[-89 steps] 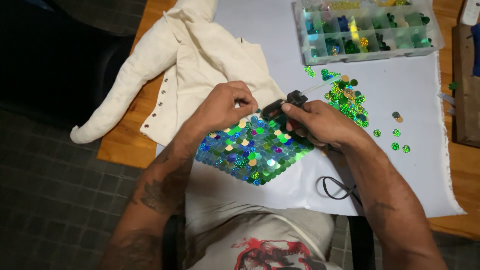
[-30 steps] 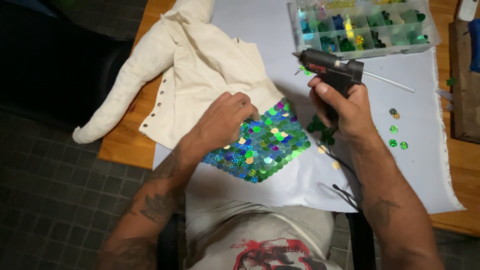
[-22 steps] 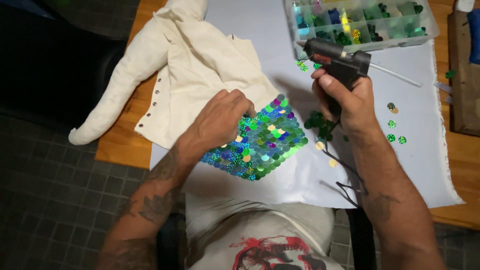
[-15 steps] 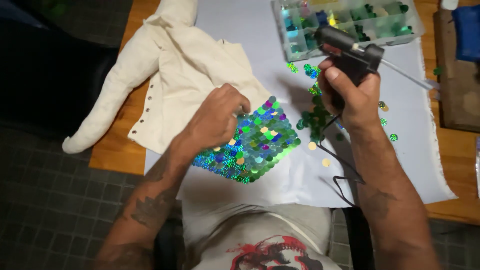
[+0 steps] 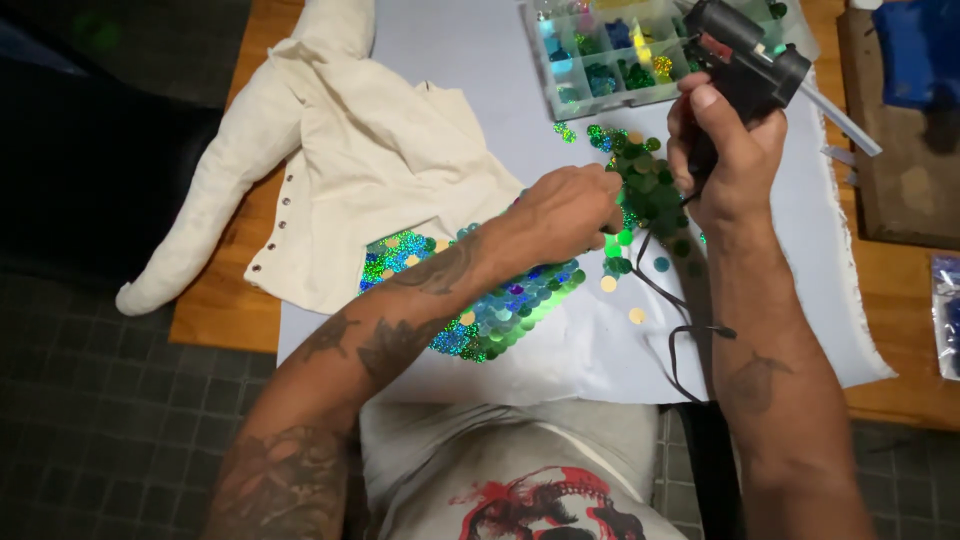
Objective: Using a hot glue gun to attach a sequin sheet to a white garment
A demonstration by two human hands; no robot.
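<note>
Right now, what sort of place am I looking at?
Probably a home craft table. A sorted sequin box sits by loose sequins, the right hand holds a glue gun, and a cream garment is partly covered in sequins.

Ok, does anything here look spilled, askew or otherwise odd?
Loose sequins lie scattered on the white sheet outside the organizer box, under the left hand. The right hand holds the glue gun lifted. Nothing looks damaged.

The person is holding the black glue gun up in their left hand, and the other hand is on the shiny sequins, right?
Not quite. The head view shows the black glue gun in the right hand; it is the left hand that rests on the shiny sequins.
</note>
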